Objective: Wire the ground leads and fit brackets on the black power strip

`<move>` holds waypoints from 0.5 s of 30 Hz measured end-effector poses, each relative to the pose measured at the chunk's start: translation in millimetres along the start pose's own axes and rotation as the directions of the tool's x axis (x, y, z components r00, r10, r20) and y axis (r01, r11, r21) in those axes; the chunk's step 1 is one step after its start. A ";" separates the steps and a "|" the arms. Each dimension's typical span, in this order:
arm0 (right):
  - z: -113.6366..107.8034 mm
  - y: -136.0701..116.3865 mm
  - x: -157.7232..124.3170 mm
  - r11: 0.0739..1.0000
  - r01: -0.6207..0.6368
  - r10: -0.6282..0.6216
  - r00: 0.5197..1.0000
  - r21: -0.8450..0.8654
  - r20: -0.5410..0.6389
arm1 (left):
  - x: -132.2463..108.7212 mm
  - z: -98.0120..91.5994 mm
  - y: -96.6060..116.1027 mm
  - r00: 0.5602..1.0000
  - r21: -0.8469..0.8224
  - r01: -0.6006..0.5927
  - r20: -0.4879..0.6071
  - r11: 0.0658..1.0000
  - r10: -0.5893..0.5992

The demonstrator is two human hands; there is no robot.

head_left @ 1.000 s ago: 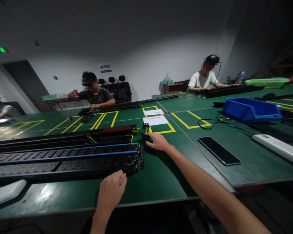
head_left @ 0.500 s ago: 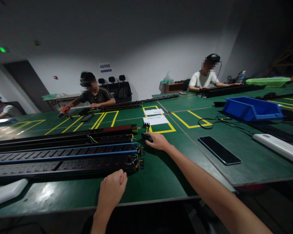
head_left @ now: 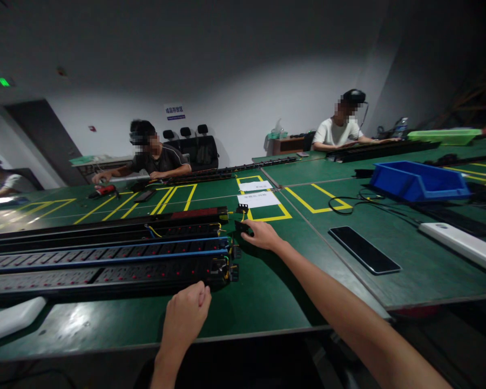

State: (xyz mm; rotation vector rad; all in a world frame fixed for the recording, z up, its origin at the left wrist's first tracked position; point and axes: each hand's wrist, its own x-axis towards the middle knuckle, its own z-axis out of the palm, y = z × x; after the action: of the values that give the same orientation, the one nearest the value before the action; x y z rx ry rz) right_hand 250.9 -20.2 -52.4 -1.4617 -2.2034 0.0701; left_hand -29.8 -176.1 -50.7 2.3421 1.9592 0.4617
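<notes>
1. Your left hand (head_left: 188, 308) is curled into a loose fist at the table's near side, just beside the nearest strip (head_left: 146, 274); whether anything sits inside the fist, I cannot tell.
2. Your right hand (head_left: 263, 234) reaches past the strip ends, thumb and forefinger slightly parted at a black end piece (head_left: 240, 227); I cannot tell whether they grip it or only touch it.
3. That end piece is just beyond the ends of the strips, near the white papers (head_left: 258, 199).
4. The strips lie side by side to your left, the blue-edged strip (head_left: 117, 253) just behind the nearest one.
5. To your right, a phone (head_left: 364, 249) lies on the green table (head_left: 267, 302), with a blue bin (head_left: 419, 183) farther back.
6. Across from you, a co-worker's hand (head_left: 103, 177) is near a red drill (head_left: 104, 190).
</notes>
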 end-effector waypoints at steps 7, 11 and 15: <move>-0.4 -0.3 0.5 1.000 -0.017 0.018 1.000 -0.009 0.011 | -0.3 2.3 -1.4 1.000 -0.002 -0.008 -0.018 1.000 0.008; -0.7 -0.3 1.1 0.999 -0.024 0.025 0.999 -0.030 0.023 | 0.4 2.4 -1.4 1.000 -0.001 -0.014 -0.025 1.000 0.014; -0.5 0.3 1.3 0.999 -0.016 0.017 1.000 -0.033 0.023 | 0.3 2.5 -1.4 0.999 -0.001 -0.026 -0.034 1.000 0.026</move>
State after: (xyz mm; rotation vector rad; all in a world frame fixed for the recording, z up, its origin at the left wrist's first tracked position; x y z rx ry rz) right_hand 251.0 -19.1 -51.6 -1.5045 -2.2212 0.0573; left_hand -30.5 -175.1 -53.4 2.3772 1.9444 0.5082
